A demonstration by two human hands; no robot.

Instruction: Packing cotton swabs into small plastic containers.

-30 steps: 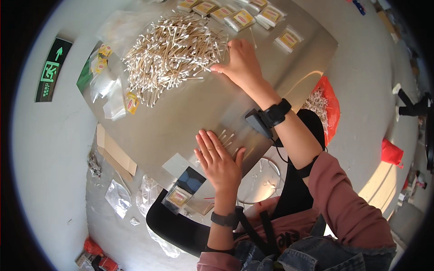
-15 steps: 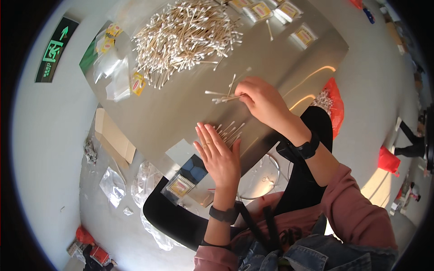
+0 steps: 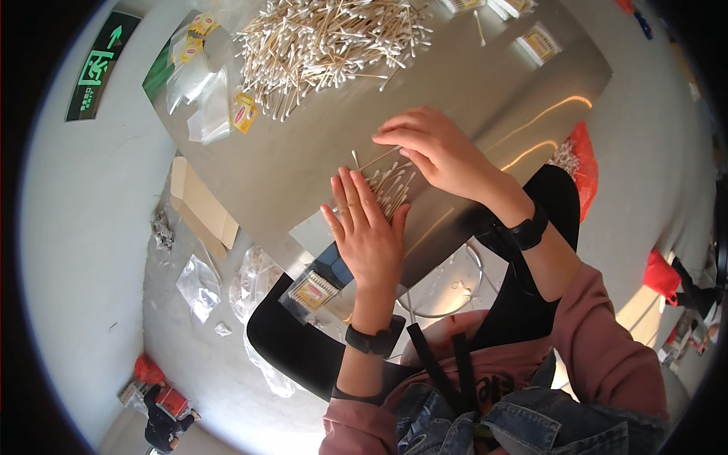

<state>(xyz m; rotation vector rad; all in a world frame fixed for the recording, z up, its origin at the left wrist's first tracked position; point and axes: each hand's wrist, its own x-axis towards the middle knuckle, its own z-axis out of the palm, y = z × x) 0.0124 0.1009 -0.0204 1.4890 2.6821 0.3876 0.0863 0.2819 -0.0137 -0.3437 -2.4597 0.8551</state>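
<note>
My left hand (image 3: 365, 241) lies flat near the table's front edge, fingers stretched out and thumb apart. A small bunch of cotton swabs (image 3: 390, 188) lies between its fingers and thumb, running partly under the palm. Just beyond these, my right hand (image 3: 447, 155) hovers with fingers extended and thumb apart, nothing visibly gripped. One stray cotton swab (image 3: 379, 158) slants from the bunch toward its fingertips. A large heap of cotton swabs (image 3: 326, 49) covers the far part of the metal table (image 3: 303, 159).
Filled swab packs (image 3: 538, 44) sit at the far right, another swab pack (image 3: 312, 290) at the front edge. Clear plastic bags (image 3: 208, 106) and yellow labels (image 3: 244, 114) lie far left. A red bag of swabs (image 3: 582, 171) stands right of the table; an open cardboard box (image 3: 201, 205) lies left.
My right hand has let go of the few swabs it pinched; they have joined the bunch beside my left hand. Its fingers have straightened. The whole view has shifted slightly.
</note>
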